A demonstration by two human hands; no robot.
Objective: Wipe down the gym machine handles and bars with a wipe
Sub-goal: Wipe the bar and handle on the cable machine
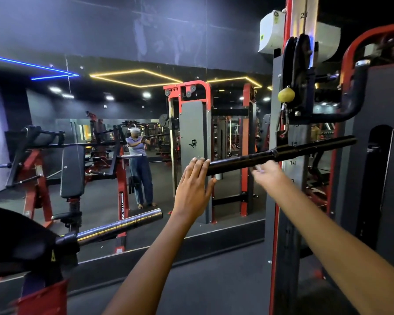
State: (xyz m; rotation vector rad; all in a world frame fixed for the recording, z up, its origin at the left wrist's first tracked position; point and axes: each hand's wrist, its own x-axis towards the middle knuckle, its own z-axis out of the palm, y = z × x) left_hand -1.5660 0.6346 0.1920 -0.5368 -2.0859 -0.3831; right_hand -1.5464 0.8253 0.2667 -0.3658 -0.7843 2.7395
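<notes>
A black straight cable bar hangs level from a carabiner on the red cable machine, at chest height. My left hand rests at the bar's left end with its fingers straight and laid over the tip, thumb spread below. My right hand is under the bar near its middle and is blurred; a pale scrap that looks like the wipe shows at its fingers. How the right fingers lie is too smeared to read.
The weight stack column with numbered plates stands just behind the bar. A black curved handle juts out above right. A chrome barbell sleeve points in from lower left. A wall mirror ahead reflects gym machines.
</notes>
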